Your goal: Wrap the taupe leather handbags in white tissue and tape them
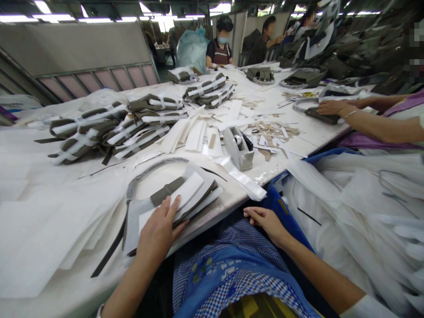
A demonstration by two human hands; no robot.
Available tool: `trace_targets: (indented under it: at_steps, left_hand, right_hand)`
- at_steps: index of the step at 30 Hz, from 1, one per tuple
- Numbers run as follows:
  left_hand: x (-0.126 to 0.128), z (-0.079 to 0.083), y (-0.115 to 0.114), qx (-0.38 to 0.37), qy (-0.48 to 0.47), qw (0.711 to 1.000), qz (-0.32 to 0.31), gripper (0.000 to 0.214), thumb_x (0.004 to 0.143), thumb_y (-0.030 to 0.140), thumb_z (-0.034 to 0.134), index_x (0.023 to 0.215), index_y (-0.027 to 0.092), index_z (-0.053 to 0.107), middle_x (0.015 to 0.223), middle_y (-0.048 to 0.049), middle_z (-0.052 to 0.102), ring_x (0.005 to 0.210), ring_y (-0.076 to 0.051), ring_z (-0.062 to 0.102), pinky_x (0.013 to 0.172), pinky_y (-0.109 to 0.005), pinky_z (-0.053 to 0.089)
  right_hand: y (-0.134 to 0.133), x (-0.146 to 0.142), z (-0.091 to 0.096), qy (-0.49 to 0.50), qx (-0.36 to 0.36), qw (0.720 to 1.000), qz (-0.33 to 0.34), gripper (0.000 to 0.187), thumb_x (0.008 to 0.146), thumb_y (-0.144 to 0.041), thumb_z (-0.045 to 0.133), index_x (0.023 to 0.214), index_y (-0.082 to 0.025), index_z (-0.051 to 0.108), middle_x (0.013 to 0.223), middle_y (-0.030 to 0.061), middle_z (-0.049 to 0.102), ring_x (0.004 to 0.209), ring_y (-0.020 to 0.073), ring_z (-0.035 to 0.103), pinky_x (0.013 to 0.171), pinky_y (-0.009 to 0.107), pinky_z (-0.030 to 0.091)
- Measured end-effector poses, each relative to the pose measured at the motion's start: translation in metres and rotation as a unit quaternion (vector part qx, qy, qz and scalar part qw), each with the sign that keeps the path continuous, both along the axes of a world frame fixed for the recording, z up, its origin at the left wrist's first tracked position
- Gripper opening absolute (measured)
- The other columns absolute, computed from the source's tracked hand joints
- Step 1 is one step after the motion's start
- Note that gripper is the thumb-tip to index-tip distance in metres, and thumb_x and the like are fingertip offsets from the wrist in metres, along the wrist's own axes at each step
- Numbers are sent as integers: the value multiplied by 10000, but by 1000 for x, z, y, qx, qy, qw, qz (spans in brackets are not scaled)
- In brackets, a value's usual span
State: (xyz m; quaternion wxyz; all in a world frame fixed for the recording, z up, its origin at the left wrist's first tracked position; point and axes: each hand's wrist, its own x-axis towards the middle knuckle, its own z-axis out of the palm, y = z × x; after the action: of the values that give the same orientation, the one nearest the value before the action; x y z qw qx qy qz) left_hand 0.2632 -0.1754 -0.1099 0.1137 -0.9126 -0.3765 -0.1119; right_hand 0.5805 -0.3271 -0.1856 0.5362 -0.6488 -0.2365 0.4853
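Note:
A dark olive handbag lies flat before me near the table's front edge, its wrapped handle arching away at the back. White padding sheets cover part of it, and a dark strap trails off to the left. My left hand rests on the bag and sheets, fingers stretched out, thumb along the near edge. Off the table edge, my right hand is closed in a pinch above the apron; whatever it may hold is too small to make out. A tape dispenser stands beyond the bag.
Several wrapped bags are piled at the back left. White strips and paper scraps litter the middle. A blue bin of white wrapping stands at right. A co-worker's hands rest on another bag. Stacked white sheets lie left.

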Motion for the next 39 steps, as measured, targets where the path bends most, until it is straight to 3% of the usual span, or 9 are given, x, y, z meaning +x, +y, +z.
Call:
trace_targets:
  at_steps: [7, 16, 21, 23, 25, 28, 31, 35, 39]
  left_hand:
    - [-1, -2, 1, 5, -1, 1000, -7, 678, 892, 422, 654, 1451, 134, 400, 1409, -228, 513, 1157, -336, 614, 955, -438, 530]
    - [0, 0, -1, -16, 7, 1000, 11, 718, 863, 411, 702, 1456, 154, 391, 1424, -209, 506, 1172, -322, 606, 972, -423, 523]
    - [0, -1, -2, -10, 1, 1000, 7, 688, 884, 415, 670, 1456, 150, 393, 1428, -215, 501, 1193, -320, 595, 983, -423, 516]
    - [1, 0, -2, -15, 4, 1000, 9, 664, 902, 417, 642, 1457, 150, 393, 1431, -220, 498, 1194, -321, 596, 978, -423, 518]
    - [1, 1, -2, -20, 3, 1000, 11, 644, 914, 416, 619, 1455, 147, 397, 1425, -223, 503, 1188, -321, 601, 971, -424, 521]
    - [1, 2, -2, -22, -3, 1000, 10, 626, 926, 428, 594, 1454, 152, 403, 1428, -216, 502, 1195, -322, 596, 983, -437, 514]
    - [2, 2, -2, -23, -4, 1000, 13, 645, 915, 435, 613, 1457, 156, 403, 1432, -210, 501, 1205, -319, 590, 995, -431, 508]
    - [2, 4, -3, -17, 2, 1000, 13, 672, 891, 420, 659, 1449, 143, 409, 1419, -219, 510, 1207, -311, 589, 1003, -418, 503]
    - [1, 4, -3, -18, -1, 1000, 9, 683, 886, 418, 666, 1451, 136, 407, 1411, -225, 515, 1206, -318, 588, 1002, -422, 502]
  right_hand:
    - [10, -19, 49, 336, 75, 938, 45, 297, 807, -419, 772, 806, -143, 663, 710, -34, 495, 536, 37, 388, 562, 192, 397]
    - [19, -64, 120, 386, 203, 880, 187, 379, 824, -267, 752, 1173, -158, 653, 638, -71, 410, 533, 49, 382, 607, 214, 412]
    - [21, -54, 105, 233, 202, 924, 225, 484, 802, -215, 772, 1259, -260, 620, 1074, 40, 630, 1056, 146, 583, 944, 295, 480]
    - [19, -48, 95, 145, 187, 931, 279, 633, 743, -225, 814, 1325, -309, 579, 1491, 70, 418, 1324, 230, 454, 1027, 361, 463]
    - [16, -45, 87, 49, 148, 943, 294, 597, 744, -291, 806, 1306, -308, 606, 1561, 79, 341, 1243, 256, 554, 931, 352, 534]
    - [16, -46, 81, -37, 48, 972, 226, 362, 856, -509, 651, 1025, -199, 729, 910, 79, 734, 506, 123, 625, 444, 223, 471]
    - [23, -48, 82, -33, 17, 983, 179, 558, 884, -669, 511, 726, -160, 676, 381, -59, 437, 259, 59, 315, 312, 200, 223]
    - [30, -47, 86, 60, 98, 969, 219, 513, 862, -648, 586, 925, -159, 731, 736, 46, 705, 776, 165, 690, 789, 282, 541]
    - [30, -43, 80, 134, 80, 963, 219, 430, 782, -457, 773, 1120, -195, 721, 1180, 92, 705, 1145, 210, 636, 1066, 343, 434]
